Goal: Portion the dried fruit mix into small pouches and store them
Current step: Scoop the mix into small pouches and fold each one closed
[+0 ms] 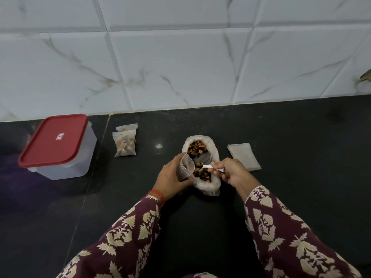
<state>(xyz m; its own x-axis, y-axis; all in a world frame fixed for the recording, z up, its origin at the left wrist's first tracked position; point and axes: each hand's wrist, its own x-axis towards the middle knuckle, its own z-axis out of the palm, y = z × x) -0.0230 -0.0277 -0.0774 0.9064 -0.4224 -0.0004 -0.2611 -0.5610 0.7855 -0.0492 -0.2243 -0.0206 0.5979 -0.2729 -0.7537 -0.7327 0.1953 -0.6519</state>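
Note:
A large clear bag of dried fruit mix [212, 153] lies open on the dark counter, brown pieces showing inside. My left hand [170, 177] holds a small clear pouch [185, 167] open and tilted, just left of the bag's mouth. My right hand [230, 173] grips a small white spoon [207, 167] loaded with fruit, its bowl at the pouch's opening. Two filled pouches [124, 143] lie overlapped to the left near the wall. A stack of flat empty pouches [244, 156] sits right of the bag.
A clear plastic storage box with a red lid [56, 145] stands shut at the left. The black counter [301, 137] meets a white marbled tile wall [180, 67] at the back. My patterned maroon sleeves fill the lower frame.

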